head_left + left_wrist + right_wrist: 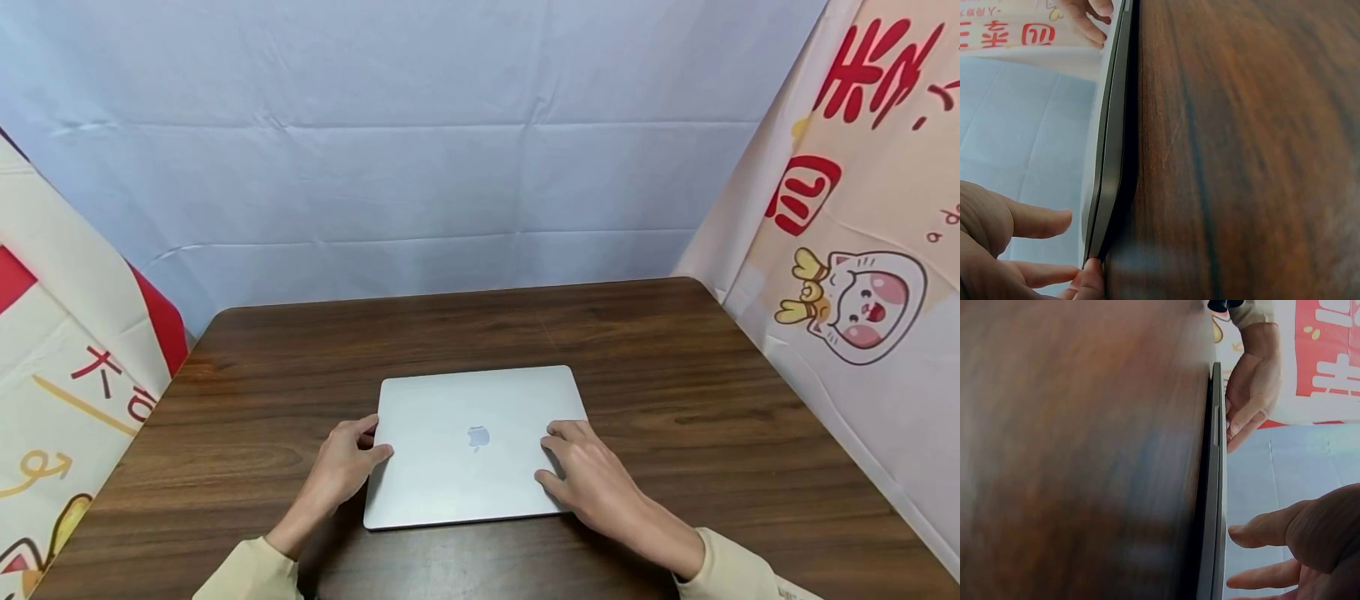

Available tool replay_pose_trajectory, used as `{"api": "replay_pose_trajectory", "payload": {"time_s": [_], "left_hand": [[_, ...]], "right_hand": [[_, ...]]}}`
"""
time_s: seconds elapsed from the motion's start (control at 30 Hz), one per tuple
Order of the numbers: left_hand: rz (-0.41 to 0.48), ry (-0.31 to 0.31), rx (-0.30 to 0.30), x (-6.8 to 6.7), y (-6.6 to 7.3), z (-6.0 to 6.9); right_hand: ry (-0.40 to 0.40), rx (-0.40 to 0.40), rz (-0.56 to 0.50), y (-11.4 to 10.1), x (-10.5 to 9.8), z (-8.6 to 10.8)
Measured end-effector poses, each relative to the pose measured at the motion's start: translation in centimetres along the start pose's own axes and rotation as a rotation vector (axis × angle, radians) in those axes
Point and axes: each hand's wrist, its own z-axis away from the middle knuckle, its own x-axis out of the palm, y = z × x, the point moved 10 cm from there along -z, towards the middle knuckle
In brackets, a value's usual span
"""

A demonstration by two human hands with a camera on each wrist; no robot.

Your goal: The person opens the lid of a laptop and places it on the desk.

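A closed silver laptop (442,408) with an apple logo lies flat on the dark wooden table. At its left edge is my left hand (345,458), thumb reaching over the lid and fingers against the side. The left wrist view shows those fingertips touching the laptop's edge (1108,156) near a corner, with the thumb held straight and apart from them. Over the right part of the lid lies my right hand (588,475), fingers spread and fingertips at the surface. In the right wrist view its thumb and fingers point at the lid along the laptop's front edge (1215,462).
The wooden table (675,358) extends around the laptop on all sides. A pale blue cloth (420,167) hangs behind it. Printed curtains with red characters and cartoon cats hang at the left (67,333) and right (862,400).
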Motion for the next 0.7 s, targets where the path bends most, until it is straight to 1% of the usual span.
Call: {"api": "replay_pose_trajectory", "payload": {"time_s": [0.37, 0.7], "left_hand": [[0.006, -0.004, -0.005, 0.1, -0.2, -0.1], [0.006, -0.004, -0.005, 0.0, -0.2, -0.2]], "right_hand": [[-0.016, -0.123, 0.022, -2.6, 0.3, 0.6], [-0.064, -0.171, 0.002, -4.0, 1.1, 0.8]]}}
